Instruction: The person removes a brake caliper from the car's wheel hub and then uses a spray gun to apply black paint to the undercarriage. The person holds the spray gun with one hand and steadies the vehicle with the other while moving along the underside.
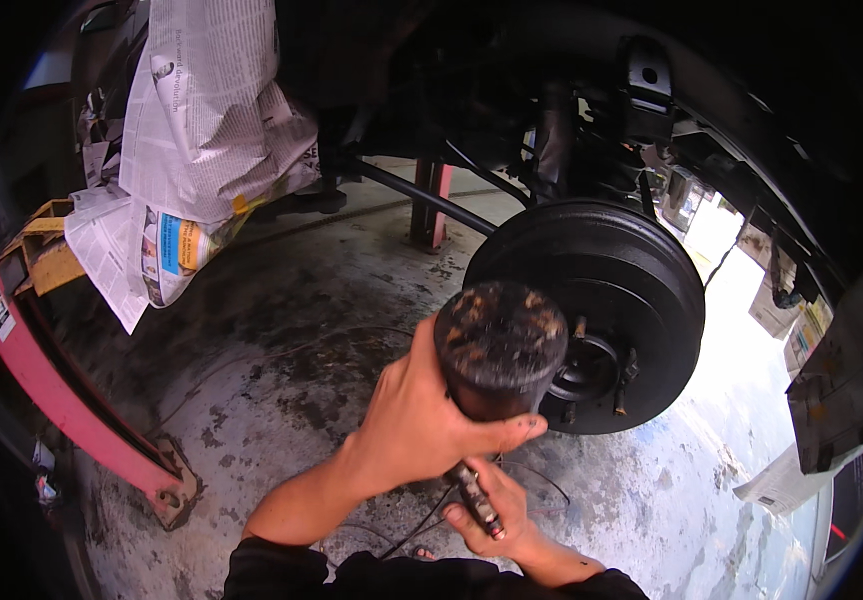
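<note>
My left hand (420, 418) is wrapped around the side of a dark cylindrical cup (502, 335), its top blotched with brown and grey stains. Just below, my right hand (504, 518) grips a worn metal handle (479, 500). Cup and handle look like parts of one spray gun; its nozzle is hidden. Beyond the cup is a glossy black brake drum (652, 290) with several wheel studs (632, 368) around its hub. The cup covers the drum's lower left part from view.
Newspaper (202, 130) wraps a part hanging at the upper left, and more newspaper (837, 400) hangs at the right. A red lift arm (62, 370) curves along the left. Thin hoses (542, 475) lie on the stained concrete floor (282, 300). A black rod (422, 195) runs toward the drum.
</note>
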Demonstrator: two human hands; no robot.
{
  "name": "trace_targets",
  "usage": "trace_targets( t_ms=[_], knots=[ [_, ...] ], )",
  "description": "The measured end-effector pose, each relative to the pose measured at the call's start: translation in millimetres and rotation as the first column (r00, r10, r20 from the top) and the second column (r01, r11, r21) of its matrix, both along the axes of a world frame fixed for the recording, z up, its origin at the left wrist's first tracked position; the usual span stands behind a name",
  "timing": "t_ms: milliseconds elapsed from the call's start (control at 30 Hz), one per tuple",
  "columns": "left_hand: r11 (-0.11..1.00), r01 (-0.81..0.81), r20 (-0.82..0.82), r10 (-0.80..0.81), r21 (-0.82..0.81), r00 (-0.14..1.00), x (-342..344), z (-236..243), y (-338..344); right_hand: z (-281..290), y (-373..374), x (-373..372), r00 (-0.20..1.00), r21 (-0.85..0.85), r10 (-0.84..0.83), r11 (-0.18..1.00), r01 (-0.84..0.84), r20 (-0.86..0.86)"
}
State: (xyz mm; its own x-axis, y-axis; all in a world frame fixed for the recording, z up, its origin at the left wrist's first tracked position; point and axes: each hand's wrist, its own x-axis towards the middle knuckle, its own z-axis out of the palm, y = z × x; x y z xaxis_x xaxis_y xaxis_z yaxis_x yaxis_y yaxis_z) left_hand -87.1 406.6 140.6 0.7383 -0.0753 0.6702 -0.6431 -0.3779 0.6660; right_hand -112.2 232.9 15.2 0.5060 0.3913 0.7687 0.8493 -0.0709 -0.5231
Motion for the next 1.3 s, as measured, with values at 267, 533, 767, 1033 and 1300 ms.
trace_targets(
  t_ms=[267,533,767,1033,1300],
  knots=[
    [0.969,0.236,0.112,-0.227,-0.075,0.967,54,41,21,41,39,5,0.925,-0.023,-0.327,0.944,0.329,-0.194],
    [0.764,0.645,0.346,-0.612,0.025,0.711,96,154,54,132,108,-12,0.829,0.06,-0.506,0.844,0.532,-0.236],
    [0.893,0.448,0.247,-0.441,0.032,0.863,72,254,80,239,132,-12,0.84,0.131,-0.524,0.831,0.541,-0.14],
    [0.917,0.375,0.368,-0.397,0.134,0.841,72,338,66,381,113,-19,0.712,-0.26,-0.701,0.682,0.683,0.031],
    [0.786,0.617,0.256,-0.605,0.043,0.754,109,400,69,438,136,10,0.593,-0.268,-0.805,0.574,0.774,-0.012]
  ],
)
